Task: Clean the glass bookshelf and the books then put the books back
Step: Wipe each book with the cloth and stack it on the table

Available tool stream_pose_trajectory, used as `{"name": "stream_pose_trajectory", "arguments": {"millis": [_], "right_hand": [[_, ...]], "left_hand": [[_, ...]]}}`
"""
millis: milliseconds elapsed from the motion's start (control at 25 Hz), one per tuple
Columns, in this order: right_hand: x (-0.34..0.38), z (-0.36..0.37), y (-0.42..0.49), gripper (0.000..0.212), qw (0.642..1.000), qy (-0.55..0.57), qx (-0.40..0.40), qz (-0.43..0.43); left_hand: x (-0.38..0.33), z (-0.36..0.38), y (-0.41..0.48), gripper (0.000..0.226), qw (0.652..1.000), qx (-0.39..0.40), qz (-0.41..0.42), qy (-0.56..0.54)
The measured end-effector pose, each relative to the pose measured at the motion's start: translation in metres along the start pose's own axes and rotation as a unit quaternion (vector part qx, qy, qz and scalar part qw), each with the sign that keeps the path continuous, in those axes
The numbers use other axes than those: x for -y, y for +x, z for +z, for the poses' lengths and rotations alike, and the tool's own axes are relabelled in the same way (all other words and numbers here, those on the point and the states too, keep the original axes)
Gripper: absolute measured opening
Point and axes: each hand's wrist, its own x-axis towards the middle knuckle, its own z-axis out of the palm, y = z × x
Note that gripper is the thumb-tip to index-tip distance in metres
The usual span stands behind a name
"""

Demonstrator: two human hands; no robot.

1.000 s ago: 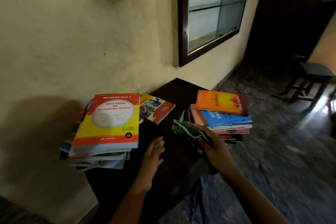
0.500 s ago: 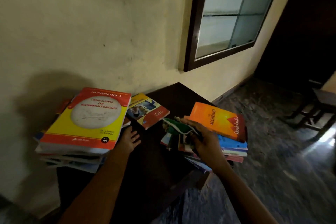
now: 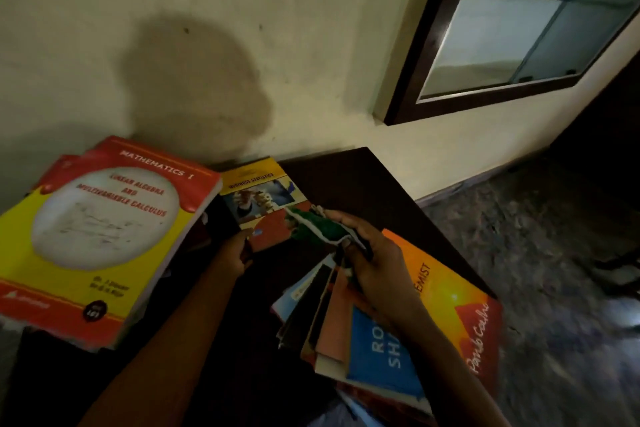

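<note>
Well, the left hand (image 3: 239, 255) pinches the near corner of the thin paperback (image 3: 263, 198). It looks floppy, so it is probably better gripped along the spine. The right hand (image 3: 379, 270) clutches a soft green cloth (image 3: 317, 227).

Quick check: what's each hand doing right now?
Left hand: at the statistics book's near corner; grip cannot be told.
Right hand: holding the green cloth.

The right hand (image 3: 374, 267) and its forearm hide the lower end of the green cloth (image 3: 318, 225) it grips and parts of the titles on the orange book (image 3: 460, 291) and blue book (image 3: 377, 354) beneath, the left hand (image 3: 235, 253) has its fingers tucked out of sight under the statistics book (image 3: 263, 198), and the mathematics book (image 3: 104, 229) left of it runs off the picture's edge.
</note>
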Motion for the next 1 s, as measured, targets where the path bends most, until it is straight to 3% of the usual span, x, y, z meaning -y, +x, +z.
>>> {"name": "stream_pose_trajectory", "arguments": {"millis": [40, 160, 320, 480, 760, 920, 1000], "right_hand": [[-0.005, -0.001, 0.008, 0.052, 1.0, 0.004, 0.006, 0.003], [-0.015, -0.003, 0.029, 0.048, 0.999, 0.023, 0.037, 0.02], [-0.016, -0.007, 0.031, 0.044, 0.998, 0.026, 0.047, 0.017], [-0.001, -0.017, 0.022, 0.049, 1.0, -0.006, 0.002, -0.024], [0.06, -0.012, -0.045, 0.048, 0.994, 0.012, -0.016, -0.109], [0.089, 0.01, -0.097, 0.048, 0.987, 0.027, -0.021, -0.155], [0.098, 0.03, -0.126, 0.047, 0.985, 0.039, -0.018, -0.17]], "left_hand": [[0.001, 0.006, 0.002, 0.026, 1.0, 0.009, 0.003, -0.006], [0.006, 0.018, 0.008, 0.038, 0.999, 0.012, 0.029, -0.027], [-0.006, 0.029, -0.001, 0.035, 0.989, 0.01, 0.09, -0.115], [-0.02, 0.023, -0.031, 0.047, 0.976, 0.074, 0.146, -0.143], [0.014, -0.016, -0.156, 0.038, 0.938, 0.211, 0.218, -0.169], [0.047, -0.077, -0.219, 0.078, 0.931, 0.249, 0.232, -0.135], [0.07, -0.117, -0.241, 0.086, 0.936, 0.244, 0.227, -0.115]]}}
